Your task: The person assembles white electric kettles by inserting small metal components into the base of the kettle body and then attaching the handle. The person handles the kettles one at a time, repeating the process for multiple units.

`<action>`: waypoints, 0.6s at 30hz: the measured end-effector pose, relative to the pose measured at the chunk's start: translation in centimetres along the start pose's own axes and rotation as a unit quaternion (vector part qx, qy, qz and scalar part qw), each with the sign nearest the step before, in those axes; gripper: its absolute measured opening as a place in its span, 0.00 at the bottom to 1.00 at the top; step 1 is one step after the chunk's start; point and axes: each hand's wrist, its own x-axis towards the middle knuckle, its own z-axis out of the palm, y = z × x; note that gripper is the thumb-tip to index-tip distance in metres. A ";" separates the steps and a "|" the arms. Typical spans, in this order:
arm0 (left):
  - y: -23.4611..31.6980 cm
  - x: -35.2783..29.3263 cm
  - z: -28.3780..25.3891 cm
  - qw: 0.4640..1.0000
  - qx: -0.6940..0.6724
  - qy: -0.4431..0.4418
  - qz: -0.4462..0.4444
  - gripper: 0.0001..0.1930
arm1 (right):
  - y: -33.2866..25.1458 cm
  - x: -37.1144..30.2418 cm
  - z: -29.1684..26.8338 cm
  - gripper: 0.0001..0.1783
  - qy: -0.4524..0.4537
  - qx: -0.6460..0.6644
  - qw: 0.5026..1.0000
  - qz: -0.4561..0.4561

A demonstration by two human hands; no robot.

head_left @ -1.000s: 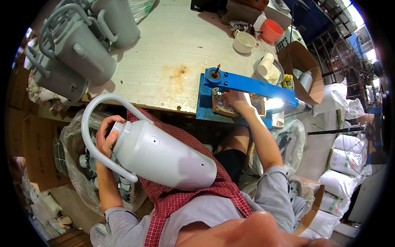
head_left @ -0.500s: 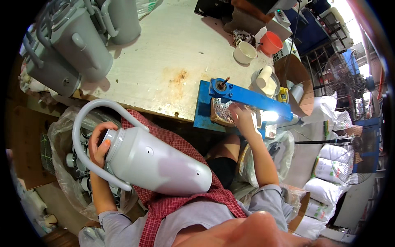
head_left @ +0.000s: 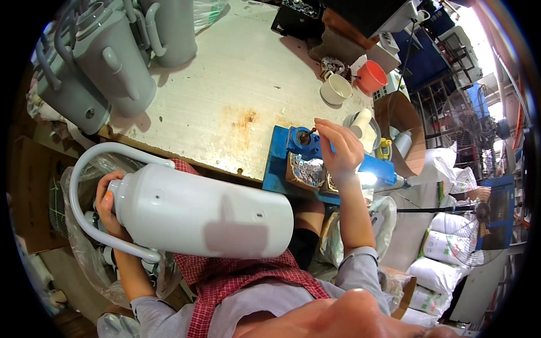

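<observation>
A large grey plastic jug (head_left: 186, 208) lies sideways across my lap, its big looped handle (head_left: 84, 208) to the left. My left hand (head_left: 107, 205) grips the jug at its neck. Two small holes show in its side. My right hand (head_left: 342, 147) is raised over the blue machine (head_left: 377, 169), fingertips pinched together at its upright metal spindle (head_left: 306, 137). Whatever small piece those fingers hold is too small to make out. Just below sits an open box of small metal parts (head_left: 307, 170), with part of a second one beside it.
Several grey jugs (head_left: 115, 67) stand at the table's far left. A cream cup (head_left: 336, 89), a red cup (head_left: 372, 76) and a cardboard box (head_left: 414, 138) are toward the right. A plastic bag of parts (head_left: 93, 242) hangs left of my lap; a fan (head_left: 479, 211) stands far right.
My right hand has come up out of the box of small parts to the spindle. My left hand has shifted the jug left and turned it closer to level.
</observation>
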 end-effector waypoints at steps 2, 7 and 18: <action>-1.1 -0.2 -1.0 0.998 -0.030 0.040 -0.026 0.26 | 0.1 -0.1 0.1 0.11 -0.003 -0.016 1.000 -0.024; -3.3 -0.6 -1.7 0.977 -0.149 0.133 -0.071 0.25 | 0.5 -0.2 -0.2 0.15 -0.024 -0.062 0.993 -0.094; -3.4 4.5 6.4 0.976 -0.144 0.164 0.000 0.24 | -5.4 -5.6 -3.7 0.23 -0.084 0.258 0.912 0.307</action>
